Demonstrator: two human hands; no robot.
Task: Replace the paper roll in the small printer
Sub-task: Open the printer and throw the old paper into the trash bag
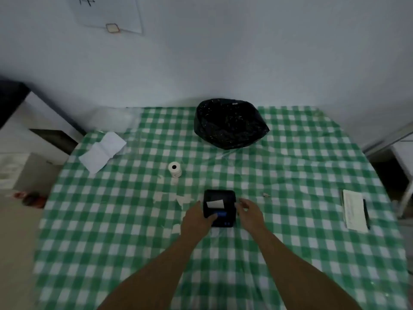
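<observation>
Paper roll (174,169): standing upright, beyond-left of printer, well apart. Left hand (197,220): gripping printer (220,208) on its left side, thumb lying across the front. Right hand (250,211): hovering just beside printer's right edge, fingers loosely apart, contact unclear. Tablecloth (290,186): lying bare right of printer.

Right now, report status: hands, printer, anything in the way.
Left hand on printer, thumb over its front; right hand open beside it. Paper strip sticks out of the printer. Paper roll stands apart, upright. Nothing in the way.
</observation>
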